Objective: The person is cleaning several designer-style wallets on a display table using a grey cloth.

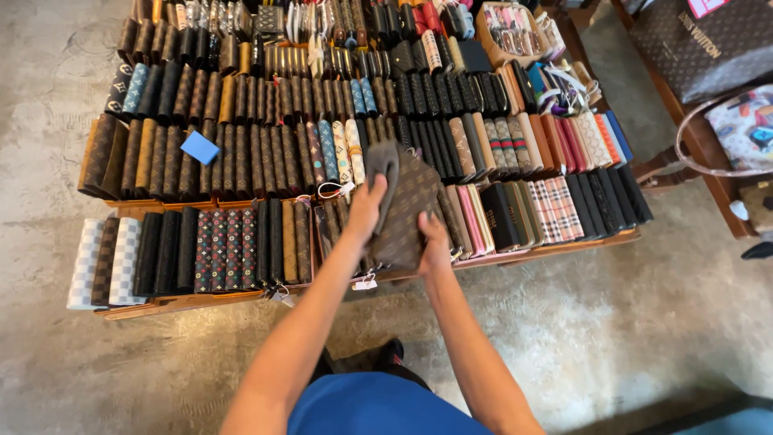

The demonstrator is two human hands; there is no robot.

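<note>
Both hands meet over the front middle of a low wooden desk [564, 242] packed with rows of upright wallets. The left hand [364, 211] has its fingers closed around a grey cloth [383, 171], pressing it against a brown patterned wallet [411, 205]. The right hand [435, 246] grips that wallet from below, fingers curled under its lower edge, holding it tilted above the display. A small blue card [200, 147] lies on the wallets further left.

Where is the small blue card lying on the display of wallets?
In the head view, the blue card lies on the left of the display, atop upright brown wallets in the second row from the front.
</note>
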